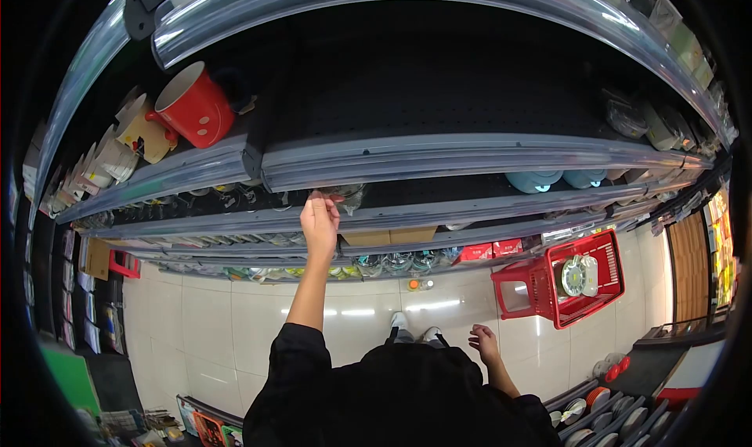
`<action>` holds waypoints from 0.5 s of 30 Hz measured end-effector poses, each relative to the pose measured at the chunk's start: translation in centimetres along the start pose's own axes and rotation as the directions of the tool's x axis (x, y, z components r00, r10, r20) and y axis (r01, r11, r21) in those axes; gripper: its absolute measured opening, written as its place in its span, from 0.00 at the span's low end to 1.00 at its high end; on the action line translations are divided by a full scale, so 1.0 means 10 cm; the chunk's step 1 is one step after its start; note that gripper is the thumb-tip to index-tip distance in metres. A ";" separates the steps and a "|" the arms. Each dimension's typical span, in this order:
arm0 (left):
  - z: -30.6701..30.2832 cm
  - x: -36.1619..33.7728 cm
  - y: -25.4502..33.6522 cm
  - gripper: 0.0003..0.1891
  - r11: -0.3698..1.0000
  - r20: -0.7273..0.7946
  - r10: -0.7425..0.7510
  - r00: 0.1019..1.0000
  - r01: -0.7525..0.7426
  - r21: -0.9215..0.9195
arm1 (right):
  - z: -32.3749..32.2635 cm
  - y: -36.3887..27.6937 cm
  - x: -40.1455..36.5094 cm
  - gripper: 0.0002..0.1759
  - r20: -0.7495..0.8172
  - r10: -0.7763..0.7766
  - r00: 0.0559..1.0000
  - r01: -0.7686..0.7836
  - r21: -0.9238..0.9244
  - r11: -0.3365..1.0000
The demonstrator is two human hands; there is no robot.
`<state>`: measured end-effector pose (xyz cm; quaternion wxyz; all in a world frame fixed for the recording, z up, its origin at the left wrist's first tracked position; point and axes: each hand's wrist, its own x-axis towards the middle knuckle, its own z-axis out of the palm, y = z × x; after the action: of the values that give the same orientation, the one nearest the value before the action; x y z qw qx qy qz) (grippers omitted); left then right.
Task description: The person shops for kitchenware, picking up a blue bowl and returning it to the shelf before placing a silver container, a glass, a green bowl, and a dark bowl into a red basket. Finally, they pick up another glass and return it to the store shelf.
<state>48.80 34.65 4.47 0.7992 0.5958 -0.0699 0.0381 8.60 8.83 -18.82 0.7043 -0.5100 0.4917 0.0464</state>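
Note:
My left hand (319, 221) reaches forward to a middle shelf, its fingers closed at the edge of a clear, plastic-looking item (351, 200). The item's exact kind is hard to make out; part of it lies behind the fingers and under the shelf edge above. Low at my side hangs my right hand (484, 342), fingers loosely bent and apart, with nothing in it. Nearest to that hand is a red shopping basket (558, 312) resting on a red stool (509, 286). Inside the basket are a green-and-white round item (574, 276) and a clear piece beside it.
A red mug (205, 114) and a yellowish mug (146, 130) stand on the upper left shelf. Light-blue bowl-like items (535, 182) sit on the right. Two small bottles (413, 285) stand on the tiled floor (211, 314). Racks of dishes (599, 400) are behind me at right.

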 end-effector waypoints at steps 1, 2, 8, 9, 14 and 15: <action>0.01 0.00 -0.01 0.18 0.999 -0.002 0.041 0.999 -0.041 0.005 | -0.01 0.00 0.00 0.17 -0.003 0.005 1.000 -0.005 -0.002 1.000; 0.01 -0.01 -0.01 0.18 0.999 0.003 0.036 0.999 -0.036 0.007 | -0.03 0.02 0.02 0.17 -0.006 0.010 1.000 -0.010 0.003 1.000; 0.08 -0.04 -0.01 0.13 0.993 -0.083 0.078 0.993 -0.070 0.092 | -0.21 0.04 0.11 0.16 0.005 -0.012 1.000 0.012 0.009 1.000; 0.04 -0.01 -0.09 0.13 0.990 -0.132 0.074 0.988 -0.057 0.128 | -0.25 0.06 0.14 0.16 -0.003 -0.022 1.000 0.022 0.017 1.000; 0.40 -0.30 -0.07 0.18 0.982 -0.444 0.152 0.883 -0.083 0.169 | -0.42 -0.01 0.17 0.22 0.026 -0.180 0.983 0.181 -0.045 0.982; 0.47 -0.41 -0.10 0.21 0.962 -0.443 0.260 0.858 -0.190 0.196 | -0.41 -0.12 0.15 0.22 0.012 -0.221 0.975 0.221 -0.039 0.975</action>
<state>44.58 29.99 4.14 0.7368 0.6138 0.0571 0.2778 7.40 4.52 -19.13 0.6966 -0.5752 0.4283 -0.0205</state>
